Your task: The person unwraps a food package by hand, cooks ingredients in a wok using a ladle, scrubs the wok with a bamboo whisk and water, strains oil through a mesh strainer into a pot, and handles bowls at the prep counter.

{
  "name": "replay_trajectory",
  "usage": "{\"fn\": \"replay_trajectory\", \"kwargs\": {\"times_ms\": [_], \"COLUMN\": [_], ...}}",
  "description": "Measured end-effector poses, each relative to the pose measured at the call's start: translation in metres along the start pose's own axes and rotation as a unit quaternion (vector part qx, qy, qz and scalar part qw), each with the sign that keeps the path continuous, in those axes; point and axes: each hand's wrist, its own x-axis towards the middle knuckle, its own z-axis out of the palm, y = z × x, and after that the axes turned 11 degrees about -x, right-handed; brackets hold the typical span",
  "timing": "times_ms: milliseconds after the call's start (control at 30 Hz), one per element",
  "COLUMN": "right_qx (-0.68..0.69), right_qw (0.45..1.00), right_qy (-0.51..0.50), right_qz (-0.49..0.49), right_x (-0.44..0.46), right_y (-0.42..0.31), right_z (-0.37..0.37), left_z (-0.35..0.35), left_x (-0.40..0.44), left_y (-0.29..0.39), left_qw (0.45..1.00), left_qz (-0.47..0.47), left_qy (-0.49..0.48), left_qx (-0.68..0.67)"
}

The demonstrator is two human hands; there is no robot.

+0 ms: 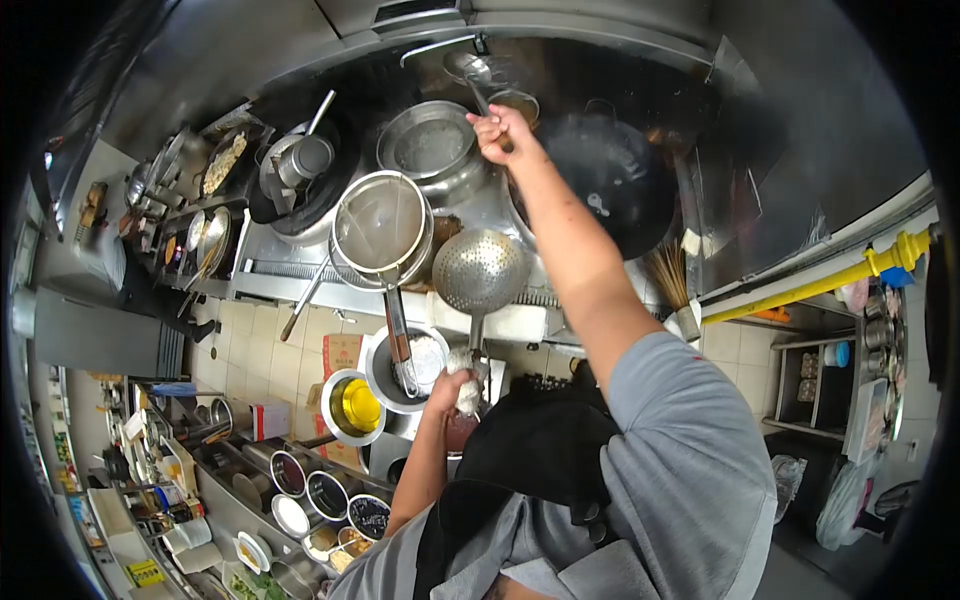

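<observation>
The right hand is gripping the ladle, the wok lying just rightward; farther from it, the left hand is clutching the skimmer through cloth.

Nothing legible — too small, too blurred

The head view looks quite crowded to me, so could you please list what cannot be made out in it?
- Head view: far end of the skimmer's handle, covered by the white cloth and left hand.
- Head view: lower end of the ladle's handle, behind the right hand.
- Head view: print on the red box, too small.
- Head view: the co-worker's hands, too small and blurred.
</observation>
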Motion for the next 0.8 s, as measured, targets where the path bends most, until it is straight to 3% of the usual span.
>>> {"fn": "replay_trajectory", "kwargs": {"times_ms": [67,100,133,233,300,367,433,500,567,700,800], "right_qx": [-0.174,-0.295,-0.426,-0.692,-0.755,-0.847,-0.876,-0.876,-0.891,-0.908,-0.905], "right_qw": [0.975,0.933,0.876,0.681,0.574,0.409,0.324,0.330,0.299,0.253,0.257], "right_qy": [0.132,0.197,0.228,0.240,0.315,0.327,0.352,0.351,0.332,0.330,0.335], "right_qz": [0.041,0.061,-0.005,-0.015,-0.016,-0.096,-0.067,0.022,0.075,0.050,0.051], "right_x": [-0.021,-0.036,-0.047,-0.080,-0.122,-0.164,-0.198,-0.223,-0.225,-0.207,-0.203], "right_y": [-0.002,0.004,0.020,0.045,0.081,0.123,0.166,0.198,0.218,0.251,0.266], "right_z": [0.018,0.030,0.029,-0.001,0.006,-0.002,-0.014,-0.023,-0.048,-0.112,-0.124], "left_z": [-0.006,-0.007,-0.010,0.000,-0.014,-0.020,-0.019,-0.023,-0.028,-0.043,-0.022], "left_x": [0.013,0.016,0.024,0.027,0.056,0.073,0.083,0.094,0.103,0.118,0.092], "left_y": [-0.008,-0.006,-0.011,-0.002,-0.016,-0.020,-0.019,-0.019,-0.014,-0.013,0.004], "left_qw": [0.999,0.999,0.999,1.000,0.997,0.992,0.992,0.982,0.984,0.973,0.978], "left_qz": [0.014,-0.009,0.017,0.025,0.021,-0.031,-0.030,-0.068,-0.065,-0.098,-0.056], "left_qy": [-0.024,-0.033,-0.032,0.016,-0.066,-0.093,-0.088,-0.123,-0.132,-0.194,-0.183], "left_qx": [-0.020,-0.011,-0.008,-0.006,-0.043,-0.081,-0.086,-0.124,-0.099,-0.081,-0.086]}}
